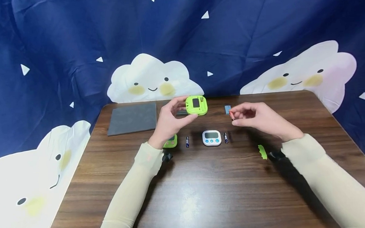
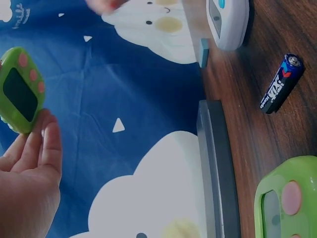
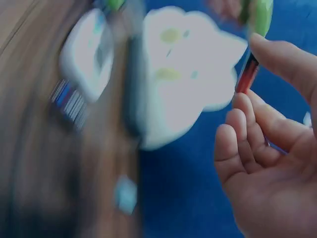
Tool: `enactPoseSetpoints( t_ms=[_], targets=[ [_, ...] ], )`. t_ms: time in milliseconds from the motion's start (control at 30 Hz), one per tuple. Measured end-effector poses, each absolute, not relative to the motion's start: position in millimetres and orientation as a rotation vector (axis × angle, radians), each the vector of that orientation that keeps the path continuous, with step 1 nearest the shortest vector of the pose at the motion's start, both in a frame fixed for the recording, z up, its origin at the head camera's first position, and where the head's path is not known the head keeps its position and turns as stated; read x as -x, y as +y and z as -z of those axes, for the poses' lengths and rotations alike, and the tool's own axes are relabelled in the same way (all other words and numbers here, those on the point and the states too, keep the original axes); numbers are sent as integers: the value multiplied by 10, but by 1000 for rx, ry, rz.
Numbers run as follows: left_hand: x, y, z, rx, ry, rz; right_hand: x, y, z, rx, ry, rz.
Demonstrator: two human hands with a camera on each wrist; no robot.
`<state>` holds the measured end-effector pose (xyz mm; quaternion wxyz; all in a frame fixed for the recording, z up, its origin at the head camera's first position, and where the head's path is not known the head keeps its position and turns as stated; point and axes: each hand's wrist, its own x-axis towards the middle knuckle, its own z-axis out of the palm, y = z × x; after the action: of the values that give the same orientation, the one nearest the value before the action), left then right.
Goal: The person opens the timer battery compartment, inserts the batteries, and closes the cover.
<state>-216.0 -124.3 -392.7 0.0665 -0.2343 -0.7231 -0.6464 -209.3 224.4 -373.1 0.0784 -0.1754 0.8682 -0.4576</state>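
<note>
Green timer (image 1: 197, 110), left grip (image 1: 169, 120) — white-lettered battery (image 2: 282, 84) below

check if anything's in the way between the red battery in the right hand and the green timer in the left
Nothing visible is: open air separates the red battery in the right hand from the green timer in the left hand. The small blue block rests on the table.

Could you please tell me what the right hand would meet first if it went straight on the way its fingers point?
Most likely the green device held in the left hand, though depth between the hands is unclear.
</note>
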Motion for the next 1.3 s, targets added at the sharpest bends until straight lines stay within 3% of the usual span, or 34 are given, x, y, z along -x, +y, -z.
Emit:
enactPoseSetpoints(
  t_ms=[467,1300],
  targets=[
    [2136,-1224,3929,722,-2176,1939,2040,1432,3160,651,2545,1612],
    [2123,-1234,3905,766,-2132,1978,1969,1295,3137,788,2834,1341]
  ],
)
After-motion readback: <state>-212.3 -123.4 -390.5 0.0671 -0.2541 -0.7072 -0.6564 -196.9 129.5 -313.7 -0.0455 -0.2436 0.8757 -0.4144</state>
